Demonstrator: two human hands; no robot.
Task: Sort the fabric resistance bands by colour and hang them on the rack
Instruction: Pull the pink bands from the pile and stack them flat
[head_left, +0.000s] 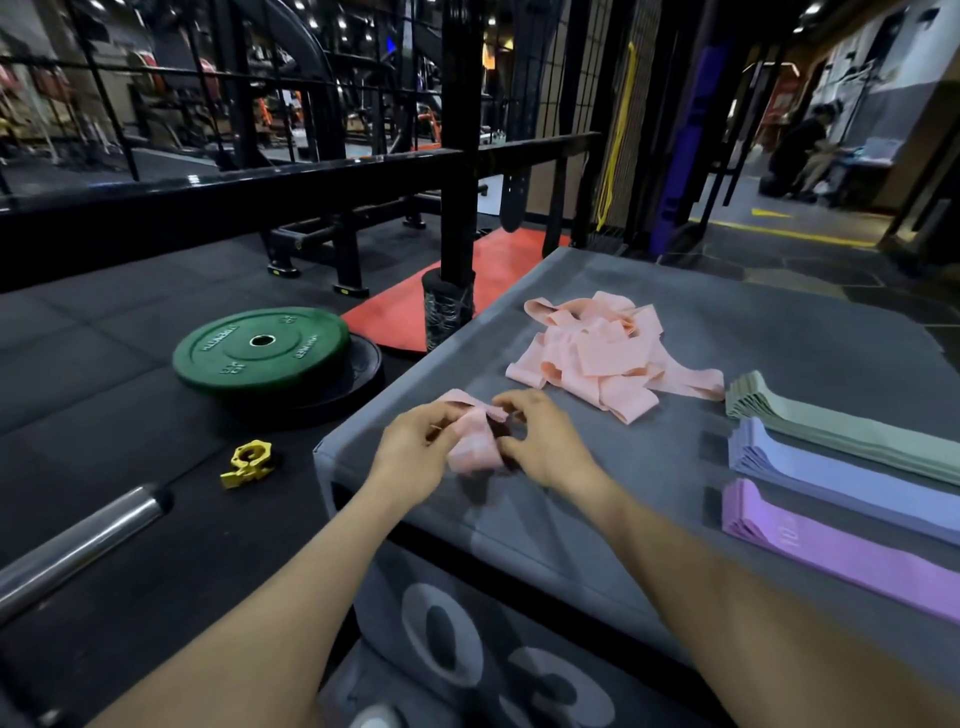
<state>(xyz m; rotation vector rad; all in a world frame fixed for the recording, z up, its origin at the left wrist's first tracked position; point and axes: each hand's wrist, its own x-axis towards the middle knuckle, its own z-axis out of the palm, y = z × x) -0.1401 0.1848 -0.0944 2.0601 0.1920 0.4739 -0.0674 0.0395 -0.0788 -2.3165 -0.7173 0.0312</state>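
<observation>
Both hands meet over the near-left corner of the grey padded box with the large pale numerals on its side (691, 291), which serves here as the bench. The left hand (415, 447) and the right hand (540, 441) each pinch the same pale pink fabric resistance band (475, 441), crumpled between them. The left grip is clamped on its 9 o'clock side, the right on its 3 o'clock side, with fingers curled round the cloth. The band sits bunched, so its long axis is hard to read; it seems to run roughly from 11 to 5 o'clock between the hands.

The loose heap of pink bands (597, 358) lies at about 1 o'clock from the hands, near but not touching the held one. At 3 o'clock, well apart, three flat stacks lie side by side: sage green bands (831, 431) farthest, periwinkle blue bands (831, 480) in the middle, lilac purple bands (831, 545) nearest. Their long axes all run from 10 towards 4 o'clock.

As I judge it, the pink band needs flattening to match those stacks, and the right hand is nearer both the heap and the stacks. No pink stack shows yet, and nothing is hung.

On the floor at 9 o'clock lie a green weight plate (260, 348) and a yellow barbell collar (247, 462).
</observation>
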